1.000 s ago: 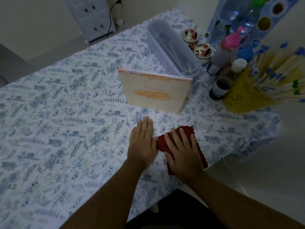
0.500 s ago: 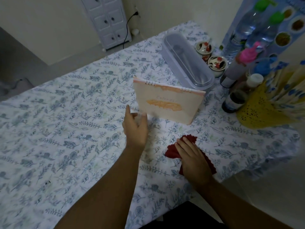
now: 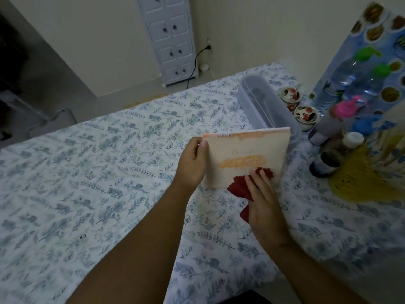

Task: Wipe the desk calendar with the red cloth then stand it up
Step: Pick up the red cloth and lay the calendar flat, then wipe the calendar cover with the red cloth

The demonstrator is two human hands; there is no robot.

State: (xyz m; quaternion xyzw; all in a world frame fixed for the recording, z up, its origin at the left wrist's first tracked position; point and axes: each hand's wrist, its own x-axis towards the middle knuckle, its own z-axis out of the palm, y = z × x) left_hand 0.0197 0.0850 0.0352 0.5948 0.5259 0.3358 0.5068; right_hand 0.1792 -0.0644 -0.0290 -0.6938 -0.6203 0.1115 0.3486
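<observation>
**Cloth meets calendar cover near the table's right edge**

The left hand [image 3: 192,163] grips the spiral-bound desk calendar [image 3: 247,159] by its left edge, thumb on the front cover and the other fingers wrapped behind, holding it upright with the binding on top. The calendar sits toward the right side of the floral tablecloth [image 3: 109,172], and whether its bottom edge rests on the cloth or is lifted just clear cannot be told. The right hand [image 3: 263,200] presses the red cloth [image 3: 243,185] flat against the lower right part of the cover, fingers extended and close together over the bunched fabric, so the wiping looks to be just starting.

The risks here come from how crowded the space behind is. A clear plastic box [image 3: 263,108] lies directly behind the calendar, two small painted bowls [image 3: 305,114] sit beyond it, and a cluster of bottles [image 3: 328,150] stands near the right edge. A hard wipe toward the right could push the calendar out of the one-sided grip and swing it into the dark bottles, which look easy to topple. Pressing on the cover with support only at the left edge may also bend the card or strain the spiral. When standing it up, its base may slide on the smooth tablecloth if the flaps are not spread.
</observation>
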